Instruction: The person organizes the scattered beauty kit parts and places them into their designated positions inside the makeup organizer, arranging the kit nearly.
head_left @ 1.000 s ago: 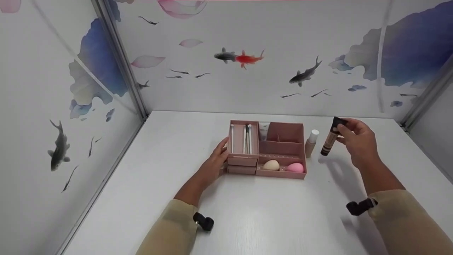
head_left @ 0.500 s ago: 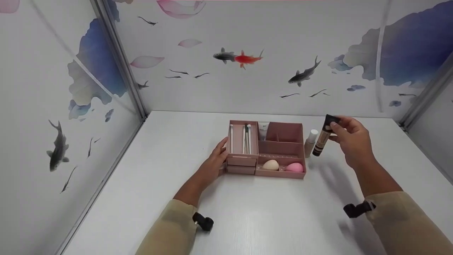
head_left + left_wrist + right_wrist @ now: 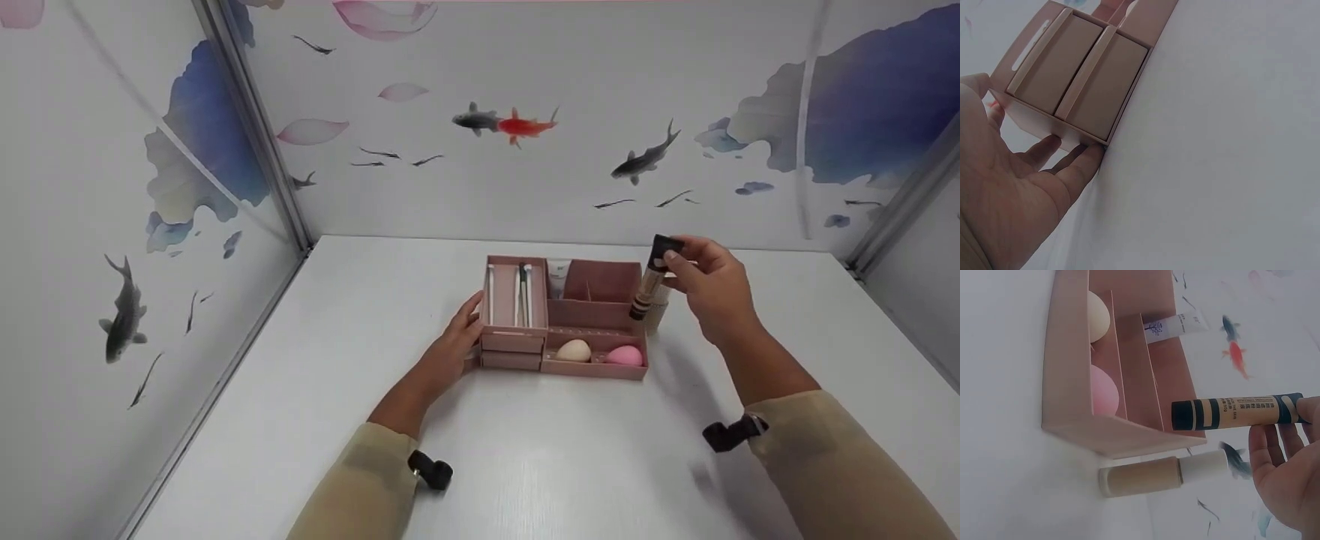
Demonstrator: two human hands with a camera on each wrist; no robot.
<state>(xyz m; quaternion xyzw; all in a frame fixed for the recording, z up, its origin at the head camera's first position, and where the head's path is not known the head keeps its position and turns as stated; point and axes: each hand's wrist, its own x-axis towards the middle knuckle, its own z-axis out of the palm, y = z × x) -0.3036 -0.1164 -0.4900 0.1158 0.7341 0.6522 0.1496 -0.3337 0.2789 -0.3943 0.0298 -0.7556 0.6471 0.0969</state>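
My right hand [image 3: 716,292] pinches a foundation tube [image 3: 651,281] by its flat black crimped end, beige body and black cap slanting down. In the right wrist view the tube's cap end overlaps the back compartments of the pink makeup organizer [image 3: 1067,354]. Just outside the organizer's right wall stands a foundation bottle [image 3: 1145,477] with a white cap, below the tube in that view. My left hand [image 3: 446,349] rests against the organizer's left side. In the left wrist view its fingertips [image 3: 1092,153] touch the side panel beside two drawers [image 3: 1103,84].
A beige makeup sponge [image 3: 574,351] and a pink makeup sponge [image 3: 624,355] sit in the front compartments. A white tube [image 3: 1176,326] stands in a back compartment. Several slim sticks [image 3: 523,296] lie in the top left tray. Printed walls [image 3: 390,195] border the white table [image 3: 480,450].
My right hand has carried the foundation tube leftward, from right of the bottle to the organizer's right edge, partly covering the bottle. The left hand has stayed in place.
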